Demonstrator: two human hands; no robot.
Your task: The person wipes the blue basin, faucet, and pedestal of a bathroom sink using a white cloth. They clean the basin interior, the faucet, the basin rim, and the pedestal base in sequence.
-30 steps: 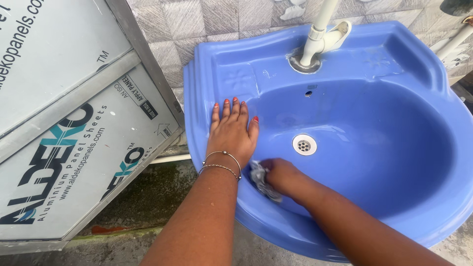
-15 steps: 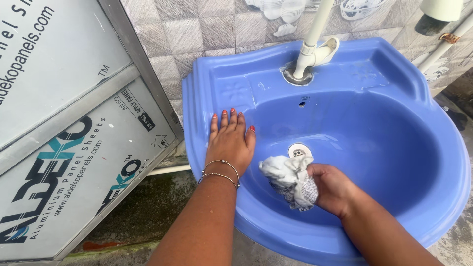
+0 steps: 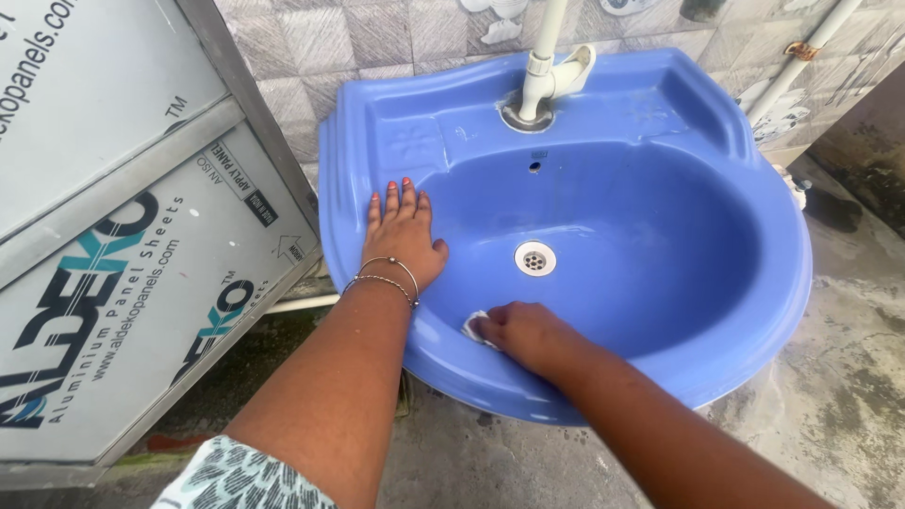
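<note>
From the head view, the left hand (image 3: 403, 236) lies flat on the left rim of a blue sink (image 3: 660, 123), fingers (image 3: 396, 198) spread out and holding nothing, two thin bangles (image 3: 385, 275) at the wrist. The right hand (image 3: 523, 335) is curled over a small white cloth (image 3: 474, 327), pressing it against the sink's near inner wall, just short of the drain (image 3: 534, 257). A white tap (image 3: 551, 71) stands at the back. A printed panel (image 3: 113, 283) leans on the left.

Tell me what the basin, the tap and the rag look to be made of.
Basin: glossy blue glaze, likely ceramic, judging by bright reflections on the rim.
Tap: matte white, probably plastic.
Rag: pale crumpled cloth, mostly hidden under the right hand.
</note>
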